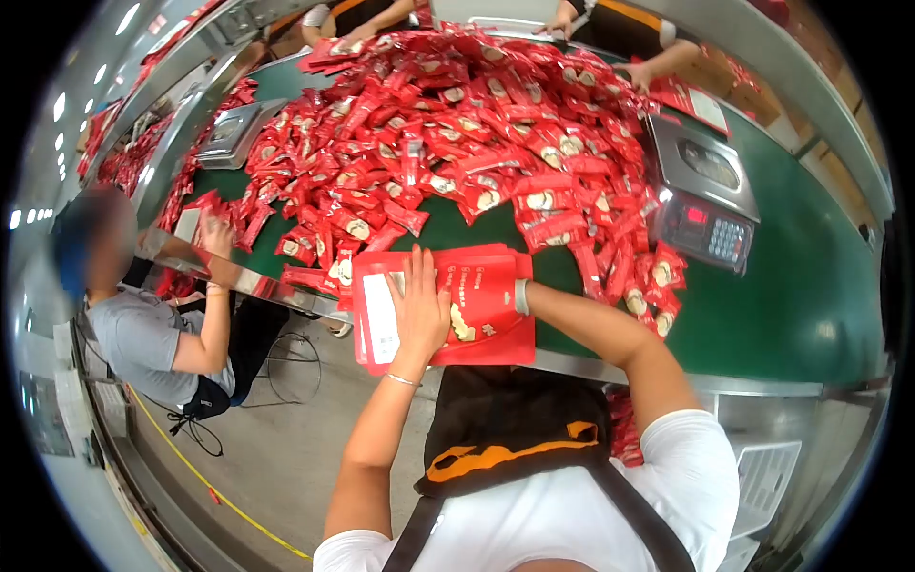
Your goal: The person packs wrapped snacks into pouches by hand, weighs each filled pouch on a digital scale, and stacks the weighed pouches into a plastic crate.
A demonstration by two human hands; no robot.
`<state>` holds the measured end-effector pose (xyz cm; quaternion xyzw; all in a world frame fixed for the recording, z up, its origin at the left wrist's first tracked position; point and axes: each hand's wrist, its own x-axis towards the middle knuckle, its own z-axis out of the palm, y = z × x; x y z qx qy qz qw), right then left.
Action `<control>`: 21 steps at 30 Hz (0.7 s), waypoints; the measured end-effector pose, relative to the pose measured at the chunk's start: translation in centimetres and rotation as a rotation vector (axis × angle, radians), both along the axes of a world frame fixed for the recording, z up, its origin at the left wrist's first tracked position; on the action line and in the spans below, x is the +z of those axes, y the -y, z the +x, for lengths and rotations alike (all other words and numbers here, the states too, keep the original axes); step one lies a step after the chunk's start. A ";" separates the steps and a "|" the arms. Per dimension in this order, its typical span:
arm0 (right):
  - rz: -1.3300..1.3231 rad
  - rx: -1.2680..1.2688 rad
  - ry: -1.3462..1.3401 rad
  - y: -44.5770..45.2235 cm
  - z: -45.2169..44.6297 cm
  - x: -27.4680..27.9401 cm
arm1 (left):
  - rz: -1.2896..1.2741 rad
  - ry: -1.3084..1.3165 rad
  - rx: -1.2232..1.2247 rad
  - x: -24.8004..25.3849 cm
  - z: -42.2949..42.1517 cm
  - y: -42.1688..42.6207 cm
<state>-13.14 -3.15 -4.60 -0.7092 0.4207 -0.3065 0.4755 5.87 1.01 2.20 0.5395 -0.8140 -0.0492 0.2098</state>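
Observation:
A stack of flat red printed pouches [486, 329] lies at the table's near edge, in front of my body. My left hand [416, 310] rests flat on the top pouch with its fingers stretched out, beside a white label [381, 329]. From the right, my right forearm [591, 319] reaches to the pouches. The right hand is hidden at the pouch's right side, apparently inside its opening, so its fingers do not show. Just beyond the stack, small red sealed packets [410, 172] are heaped.
Digital scales [705, 205] stand at the right, and another metal scale [233, 133] at the left. At the left, a person in grey [157, 334] handles a red pouch. Other people's hands [637, 74] work behind the heap. The green table [791, 296] has a metal edge.

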 end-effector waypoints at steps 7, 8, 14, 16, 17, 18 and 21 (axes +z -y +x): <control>0.187 -0.130 0.178 -3.5 0.5 0.1 | 0.054 0.200 -0.150 -0.2 -1.8 0.4; 0.208 -0.173 0.162 -5.0 0.0 0.4 | 0.144 0.124 -0.155 -0.4 -1.6 0.7; -0.455 -1.056 -0.850 -11.1 -8.6 6.9 | 0.184 0.051 -0.158 -0.1 -1.2 0.8; -0.370 -0.998 -0.930 -11.9 -10.0 4.2 | 0.179 0.020 -0.158 -0.3 -1.1 0.9; -0.291 -0.849 -0.845 -12.2 -10.2 3.9 | 0.182 0.038 -0.151 -0.3 -1.1 0.9; -0.213 -0.695 -0.756 -12.5 -10.2 4.3 | 0.181 0.035 -0.151 -0.4 -1.1 1.0; -0.444 -0.908 -0.622 -13.8 -11.7 5.7 | 0.177 0.005 -0.149 -0.7 -0.9 1.3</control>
